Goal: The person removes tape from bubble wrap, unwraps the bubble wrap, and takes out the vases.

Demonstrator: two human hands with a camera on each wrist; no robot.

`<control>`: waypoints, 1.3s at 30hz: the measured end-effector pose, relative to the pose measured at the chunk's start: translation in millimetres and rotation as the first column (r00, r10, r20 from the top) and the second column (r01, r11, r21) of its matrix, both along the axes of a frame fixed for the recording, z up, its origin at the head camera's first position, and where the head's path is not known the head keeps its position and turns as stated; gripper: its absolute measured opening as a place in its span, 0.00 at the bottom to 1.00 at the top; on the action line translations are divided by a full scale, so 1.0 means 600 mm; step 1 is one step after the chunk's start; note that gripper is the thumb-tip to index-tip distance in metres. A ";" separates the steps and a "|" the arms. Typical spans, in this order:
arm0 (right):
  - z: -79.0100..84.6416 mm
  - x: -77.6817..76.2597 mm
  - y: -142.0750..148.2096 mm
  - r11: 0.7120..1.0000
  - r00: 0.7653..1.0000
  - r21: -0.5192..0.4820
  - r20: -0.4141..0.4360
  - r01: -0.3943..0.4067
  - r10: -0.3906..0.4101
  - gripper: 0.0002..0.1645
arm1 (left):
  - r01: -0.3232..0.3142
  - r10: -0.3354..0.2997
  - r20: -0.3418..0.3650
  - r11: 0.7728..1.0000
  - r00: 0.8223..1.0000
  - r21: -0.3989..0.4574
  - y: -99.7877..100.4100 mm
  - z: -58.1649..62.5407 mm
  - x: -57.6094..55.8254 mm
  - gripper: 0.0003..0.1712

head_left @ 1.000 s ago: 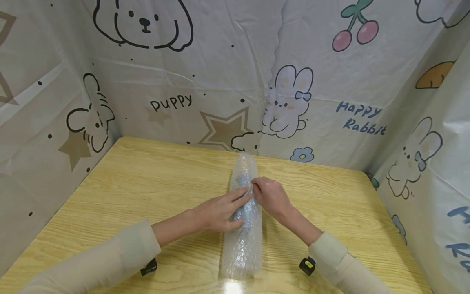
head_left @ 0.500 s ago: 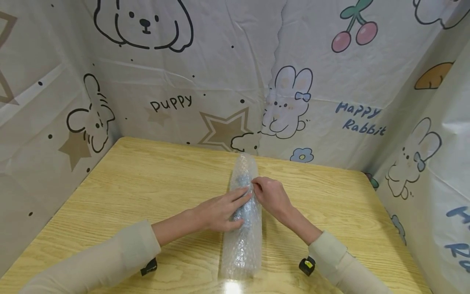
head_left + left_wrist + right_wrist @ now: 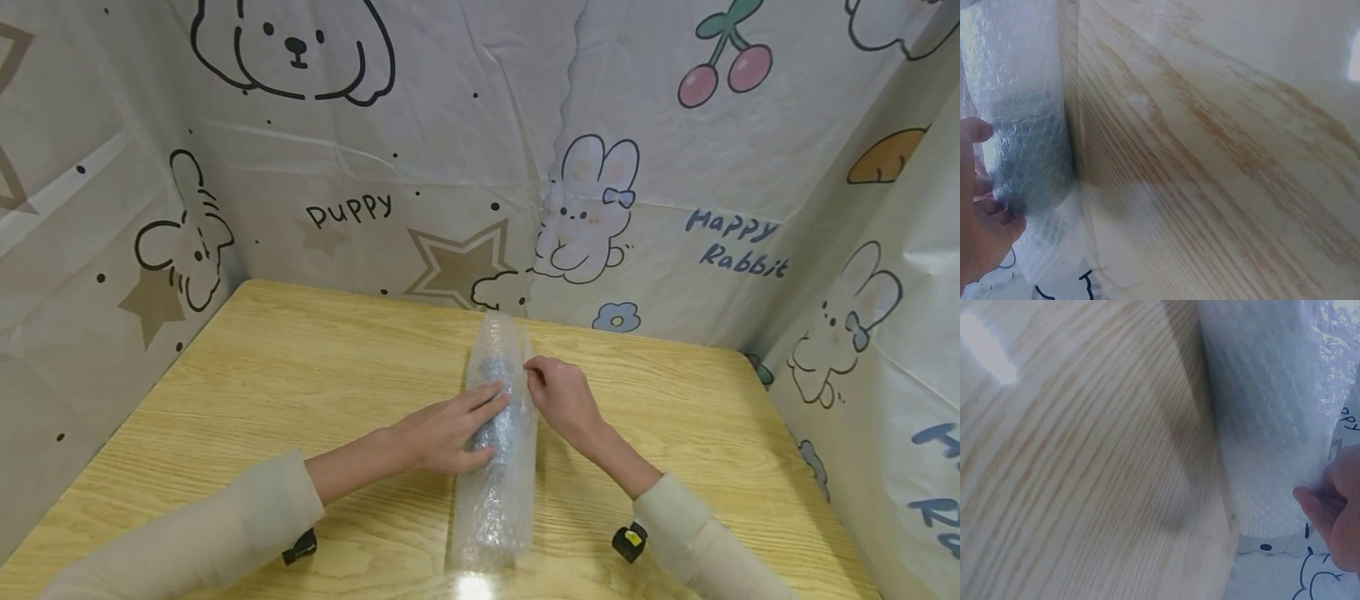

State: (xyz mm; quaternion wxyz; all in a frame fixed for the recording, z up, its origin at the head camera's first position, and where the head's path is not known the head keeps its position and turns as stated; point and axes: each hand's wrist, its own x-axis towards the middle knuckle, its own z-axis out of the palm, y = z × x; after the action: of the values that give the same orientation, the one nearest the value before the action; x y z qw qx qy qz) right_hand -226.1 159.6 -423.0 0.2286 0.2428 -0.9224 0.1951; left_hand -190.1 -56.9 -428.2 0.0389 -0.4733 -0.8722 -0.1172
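A long roll of bubble wrap [image 3: 491,508] lies lengthwise on the table, wound around a bluish-grey cylindrical object [image 3: 1032,150] that shows blurred through the plastic. My left hand [image 3: 453,429] rests on the roll from the left, its fingers spread over the top. In the left wrist view its fingertips and thumb lie against the wrapped part. On the other side my right hand [image 3: 562,396] pinches the edge of the bubble wrap [image 3: 1266,425] between thumb and curled fingers, and that edge stands a little away from the roll.
The roll lies on a light wood-grain table [image 3: 315,358]. Behind it and at both sides hangs a pale printed cloth [image 3: 450,150], its back part close to the table's far edge. Dark wrist devices sit under both cuffs.
My right hand has moved slightly right, drawing the wrap's edge away from the roll. The inner object shows more clearly on top. My left hand has stayed nearly still.
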 end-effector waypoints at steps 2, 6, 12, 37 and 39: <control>-0.001 -0.002 0.006 1.000 1.000 -0.011 0.005 0.010 -0.009 0.06 | -0.003 0.003 0.001 1.000 1.000 0.003 -0.003 0.000 0.001 0.42; -0.002 -0.003 0.014 1.000 0.999 -0.022 0.038 0.010 -0.009 0.07 | 0.012 -0.011 -0.024 1.000 1.000 0.018 -0.004 -0.001 0.001 0.41; -0.002 0.001 0.025 0.998 0.996 -0.054 0.086 0.035 -0.030 0.07 | 0.015 -0.014 -0.017 0.999 1.000 0.032 -0.003 -0.003 0.001 0.41; -0.005 0.027 0.073 0.980 0.953 -0.125 0.278 0.158 -0.118 0.07 | 0.001 -0.001 -0.004 1.000 1.000 0.015 -0.002 -0.003 -0.001 0.42; -0.007 0.028 0.076 0.979 0.950 -0.120 0.286 0.166 -0.126 0.07 | 0.007 -0.007 -0.011 1.000 1.000 0.020 -0.001 -0.003 0.000 0.42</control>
State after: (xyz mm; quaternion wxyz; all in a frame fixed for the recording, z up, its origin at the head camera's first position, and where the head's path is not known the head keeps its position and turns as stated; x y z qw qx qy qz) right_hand -209.3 205.3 -427.3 0.1279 0.1271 -0.9444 0.2750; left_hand -190.4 -57.8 -430.3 0.0481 -0.4766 -0.8691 -0.1235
